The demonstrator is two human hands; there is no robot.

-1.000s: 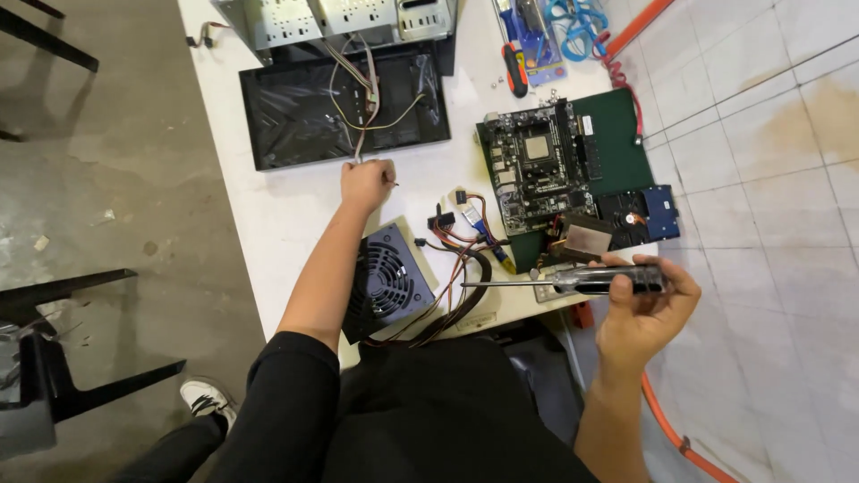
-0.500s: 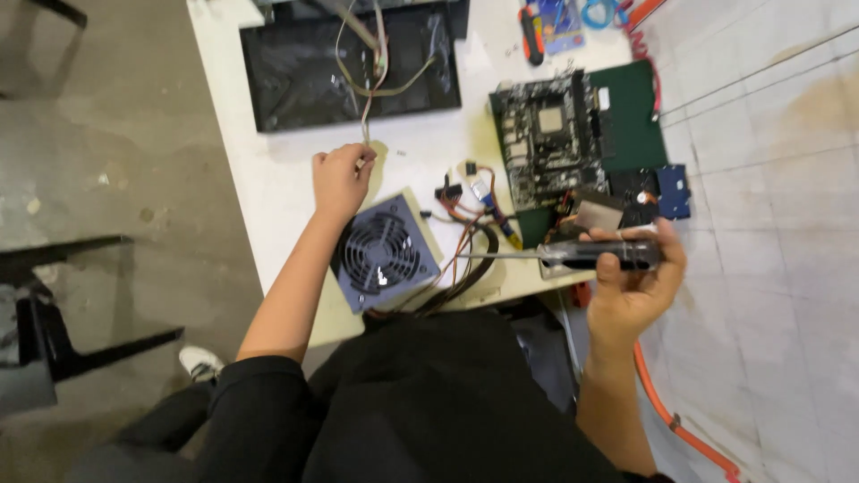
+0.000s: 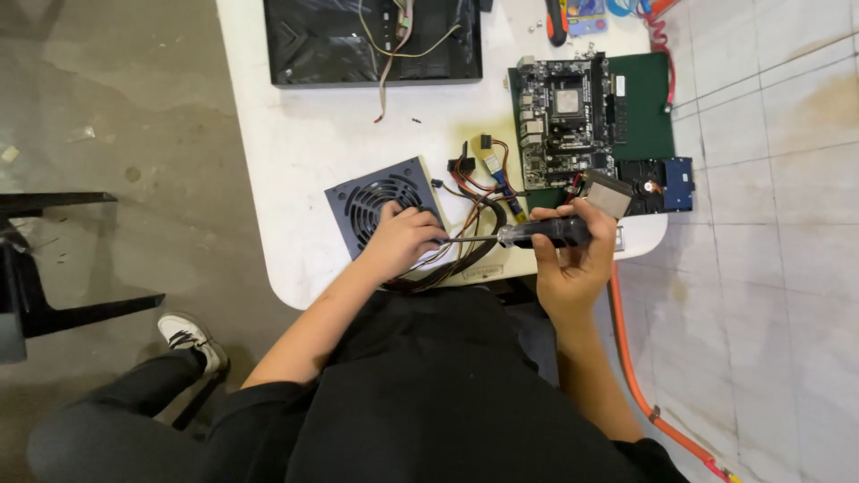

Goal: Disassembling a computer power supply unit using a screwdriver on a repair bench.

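on the near edge of the white desk [image 3: 295,179], the power supply unit [image 3: 385,210] lies fan grille up, its bundle of coloured cables [image 3: 470,228] spilling rightward. left hand [image 3: 403,240] rests on the unit's near right corner, fingers curled over it; grip looks like a steadying press, not a full clasp. right hand [image 3: 573,259] wraps closed around a dark-handled screwdriver [image 3: 537,234], shaft pointing left toward the unit. beyond: motherboard [image 3: 568,121] on a green mat [image 3: 644,107], open black case [image 3: 371,40] with loose wires. judging by this, the unit is out of the case; whether its screws are in or out cannot be told.
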